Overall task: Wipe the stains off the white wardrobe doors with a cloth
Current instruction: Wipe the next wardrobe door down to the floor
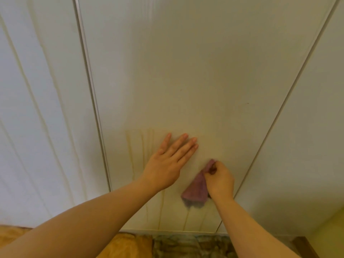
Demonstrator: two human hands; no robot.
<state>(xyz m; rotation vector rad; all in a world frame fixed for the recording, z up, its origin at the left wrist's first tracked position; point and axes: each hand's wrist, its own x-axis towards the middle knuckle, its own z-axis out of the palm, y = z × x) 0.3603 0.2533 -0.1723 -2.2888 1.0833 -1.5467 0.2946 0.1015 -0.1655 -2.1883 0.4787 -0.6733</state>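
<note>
The middle white wardrobe door [186,71] fills the view, with yellowish drip stains [130,146] running down its lower part. My left hand [167,162] lies flat on the door, fingers spread, just right of the upper streaks. My right hand [219,179] is shut on a purple cloth [196,190], pinching its top corner against the door. The cloth hangs down below my fingers and covers the tops of the lower streaks [186,218]. Two small dark specks [247,103] sit higher on the door.
A second white door [37,108] with faint long streaks stands to the left, past a vertical gap [93,101]. Another panel [307,146] is on the right. Below the doors lie orange-brown flooring [126,246] and a mottled grey patch [186,246].
</note>
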